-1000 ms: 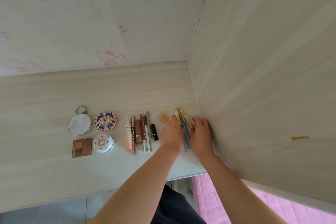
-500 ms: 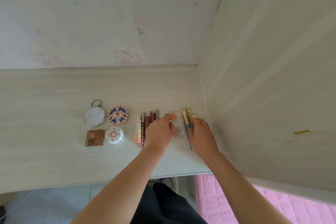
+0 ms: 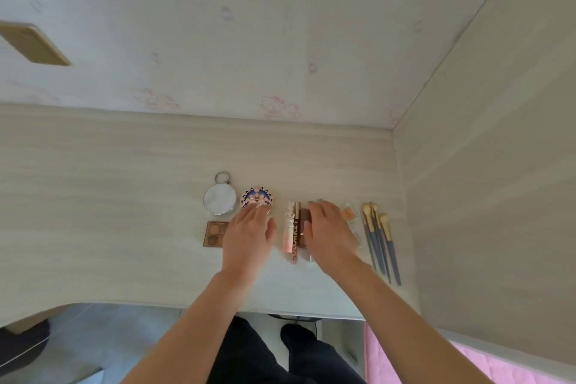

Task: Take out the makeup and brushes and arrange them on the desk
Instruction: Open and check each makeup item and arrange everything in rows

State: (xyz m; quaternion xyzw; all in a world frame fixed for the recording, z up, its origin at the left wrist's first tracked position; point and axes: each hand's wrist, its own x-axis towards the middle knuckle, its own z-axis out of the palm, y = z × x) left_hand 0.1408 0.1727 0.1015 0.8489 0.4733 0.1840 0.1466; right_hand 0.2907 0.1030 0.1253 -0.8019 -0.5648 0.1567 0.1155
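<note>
Makeup lies in a row on the pale wood desk point(image 3: 124, 196). From the left: a round silver mirror compact point(image 3: 220, 198), a patterned round compact point(image 3: 257, 197), a brown eyeshadow palette point(image 3: 213, 233), a pink tube point(image 3: 290, 227) with slim lip sticks beside it, a small orange blush pan point(image 3: 348, 214), and three blue-handled brushes point(image 3: 378, 240). My left hand point(image 3: 247, 235) lies flat with straight fingers over the spot below the patterned compact, hiding what is under it. My right hand point(image 3: 328, 232) hovers flat over the lip sticks, holding nothing.
A tall wood panel point(image 3: 486, 181) walls off the desk's right side, close to the brushes. The wallpapered back wall carries a beige switch plate point(image 3: 34, 44). The desk's front edge runs just below my wrists; a pink mattress point(image 3: 467, 365) shows at lower right.
Both hands left the brushes and moved left. The left hand went from the blush pan to the compacts; the right hand went from the brushes to the lip sticks. The camera view shifted.
</note>
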